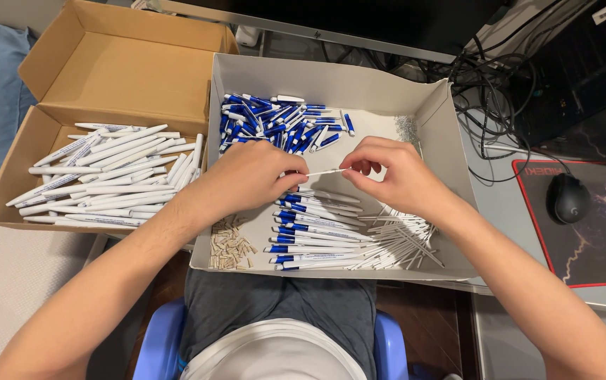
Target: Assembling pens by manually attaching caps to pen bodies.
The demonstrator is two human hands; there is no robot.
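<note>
Resting across a seated person's lap, a white tray (451,141) holds blue pen parts (275,123), half-built pens (313,236) and thin refills (405,243); beside it, a brown box (116,67) carries white pens (116,176). Left hand (246,179) and right hand (394,172) pinch a slim refill (325,172) between them above the tray.

The left hand (246,179) and the right hand (394,176) are pinching a thin white pen refill (325,172) between them over a white box (331,81). Blue and white pen parts (282,123) are lying in it. A brown box (116,67) is sitting beside it, holding white pens (113,176).
</note>
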